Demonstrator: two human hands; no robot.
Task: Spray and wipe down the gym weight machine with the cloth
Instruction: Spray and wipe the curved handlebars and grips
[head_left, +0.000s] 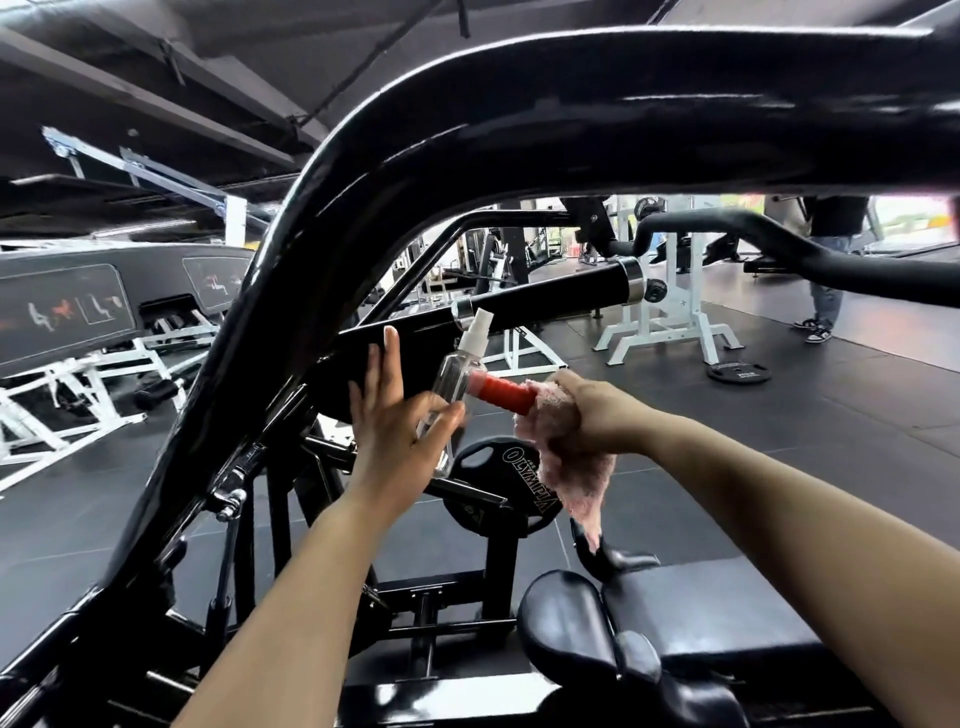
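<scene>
Up close, the left hand (395, 415) holds a small clear plastic spray bottle (457, 387) between thumb and palm, its other fingers straight and splayed, the white nozzle tilted toward one o'clock. At three o'clock from it, the right hand (582, 415) is bunched around a fuzzy pink cloth (569, 467) — wrapped over a ribbed red handle grip (504, 395) whose bare end touches the bottle. Glossy black tubing of the weight machine (467, 130) arches overhead. At six o'clock below the hands hangs a round black weight plate (498, 488); smooth padded seat cushions (571, 618) sit lower still.
</scene>
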